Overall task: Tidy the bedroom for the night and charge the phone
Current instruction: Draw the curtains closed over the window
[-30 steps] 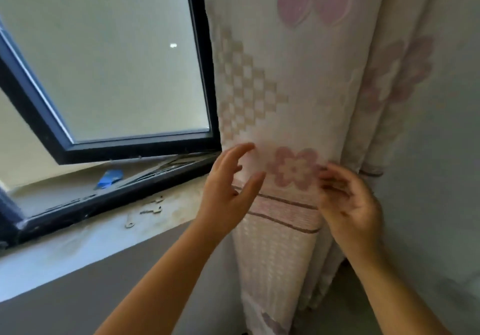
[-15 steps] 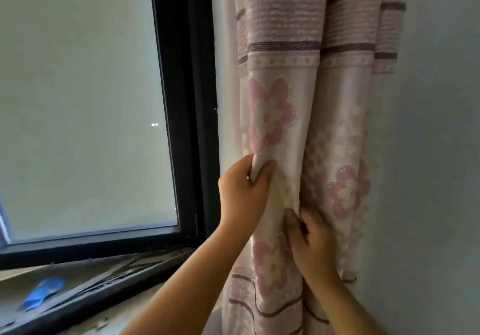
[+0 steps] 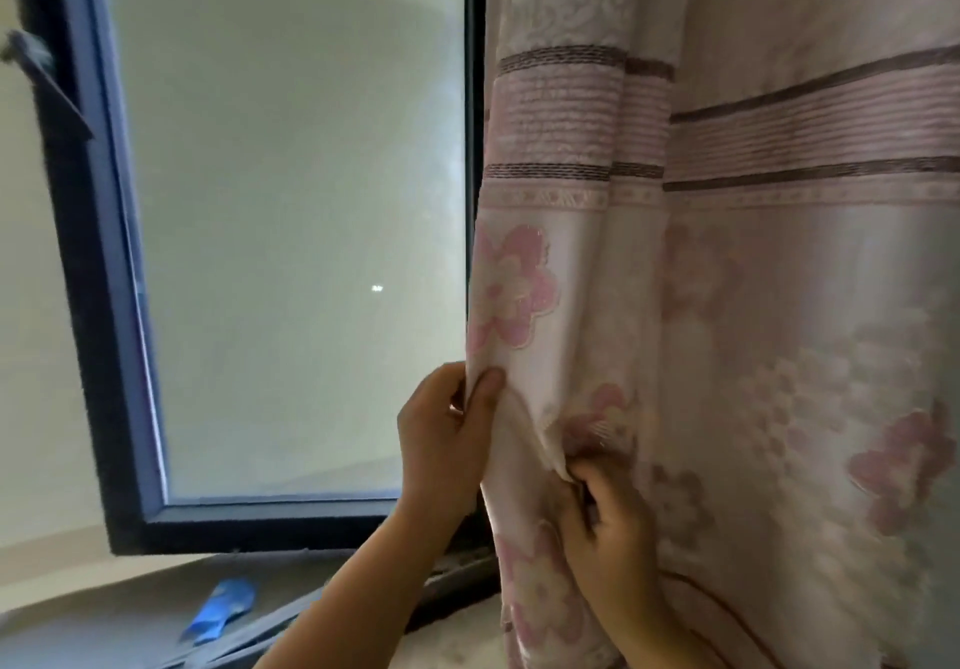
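Note:
A pale pink curtain [image 3: 727,263] with pink flowers and dark stripes hangs over the right half of the view, beside a dark-framed window [image 3: 291,232]. My left hand [image 3: 447,434] pinches the curtain's left edge between thumb and fingers. Lower and to the right, my right hand [image 3: 608,528] grips a fold of the same cloth. The curtain spreads wide to the right, hiding the wall there. No phone is in view.
The window sash stands swung open, its black frame [image 3: 104,305] at the left. A dusty sill [image 3: 104,611] runs below, with a small blue object [image 3: 221,608] lying on it. A dark window rail [image 3: 447,590] runs under my left forearm.
Both hands closed on the curtain after reaching with open fingers. The cloth has spread out to the right and now covers the bare wall; the view has risen.

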